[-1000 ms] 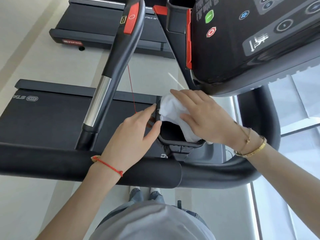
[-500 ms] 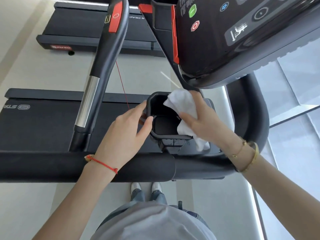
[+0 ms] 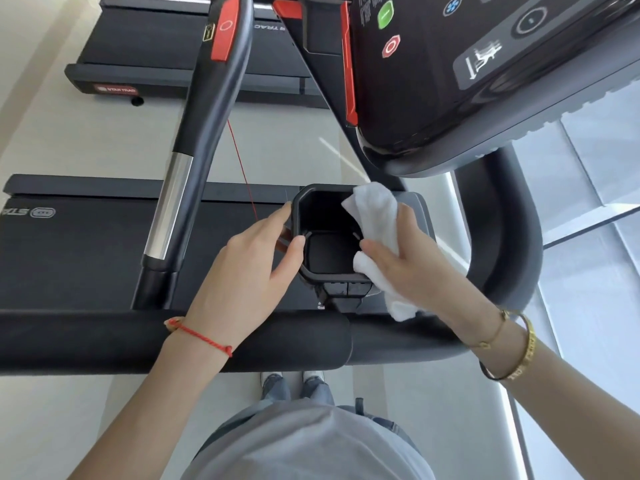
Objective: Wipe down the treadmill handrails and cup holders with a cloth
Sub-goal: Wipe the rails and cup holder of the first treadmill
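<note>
- Pale gym flooring (image 3: 62, 140) is showing beneath the black treadmill decks.
- I am pinching the left rim of the octagonal black plastic cup holder (image 3: 313, 194) with my left hand (image 3: 249, 268).
- My right hand (image 3: 412, 268) is clamping a crumpled white cloth (image 3: 375, 214) over its right rim; nothing else is sitting inside.

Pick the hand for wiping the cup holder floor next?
Right hand: it already holds the cloth at the cup holder rim. The left hand only grips the opposite wall.

Pale floor (image 3: 86, 140) — bright daylight through the glass window (image 3: 595, 188) at right.
</note>
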Demonstrator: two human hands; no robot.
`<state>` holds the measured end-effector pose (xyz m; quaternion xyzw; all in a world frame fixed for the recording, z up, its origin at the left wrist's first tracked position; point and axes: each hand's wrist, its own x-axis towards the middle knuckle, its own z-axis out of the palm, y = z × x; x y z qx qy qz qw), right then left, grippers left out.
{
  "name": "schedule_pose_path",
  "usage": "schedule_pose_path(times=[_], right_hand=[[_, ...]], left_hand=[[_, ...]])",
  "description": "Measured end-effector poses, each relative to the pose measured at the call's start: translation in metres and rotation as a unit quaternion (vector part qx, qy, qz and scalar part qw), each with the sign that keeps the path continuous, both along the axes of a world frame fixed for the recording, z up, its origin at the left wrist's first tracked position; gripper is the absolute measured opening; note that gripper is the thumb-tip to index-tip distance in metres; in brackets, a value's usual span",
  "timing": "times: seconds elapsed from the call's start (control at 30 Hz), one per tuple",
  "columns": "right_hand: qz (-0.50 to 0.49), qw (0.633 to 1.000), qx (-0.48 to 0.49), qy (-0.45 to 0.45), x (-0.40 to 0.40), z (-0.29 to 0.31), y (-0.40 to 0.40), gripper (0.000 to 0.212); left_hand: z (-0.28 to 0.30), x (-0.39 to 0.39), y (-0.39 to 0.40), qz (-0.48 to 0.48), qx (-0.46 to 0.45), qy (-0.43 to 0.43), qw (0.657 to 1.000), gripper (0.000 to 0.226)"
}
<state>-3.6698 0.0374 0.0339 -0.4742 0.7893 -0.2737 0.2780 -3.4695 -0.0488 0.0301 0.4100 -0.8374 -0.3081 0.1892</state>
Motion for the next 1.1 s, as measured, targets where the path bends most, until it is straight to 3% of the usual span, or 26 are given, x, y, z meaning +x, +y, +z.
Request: schedule_pose_path(times=[0.2, 0.33, 0.5, 0.8, 0.87, 0.97, 1.1], right_hand=[[0.123, 0.989, -0.012, 0.079, -0.019, 0.006, -0.026, 0.053], [0.194, 0.978, -0.053, 0.059, -0.027, 0.008, -0.022, 0.056], [0.278, 0.953, -0.061, 0.105, -0.038, 0.011, -0.031, 0.055], [0.402, 0.871, -0.038, 0.279, -0.021, 0.023, -0.076, 0.056], [0.407, 0.856, -0.036, 0.318, -0.009, 0.022, -0.087, 0.05], [0.39, 0.86, -0.023, 0.328, -0.009, 0.022, -0.092, 0.044], [0.343, 0.855, -0.039, 0.387, -0.013, 0.016, -0.077, 0.041]], left_hand=[[0.002, 0.0, 0.002, -0.003, -0.002, 0.002, 1.0, 0.048], [0.001, 0.0, 0.001, -0.003, -0.004, 0.005, 1.0, 0.047], [0.003, -0.001, 0.002, -0.004, 0.0, 0.003, 1.0, 0.047], [0.003, -0.001, 0.002, -0.003, 0.009, 0.006, 1.0, 0.045], [0.002, 0.0, 0.001, 0.002, 0.013, 0.007, 1.0, 0.039], [0.001, 0.0, 0.002, 0.005, 0.015, 0.002, 1.0, 0.035], [0.002, 0.001, 0.001, 0.002, 0.014, -0.004, 1.0, 0.044]])
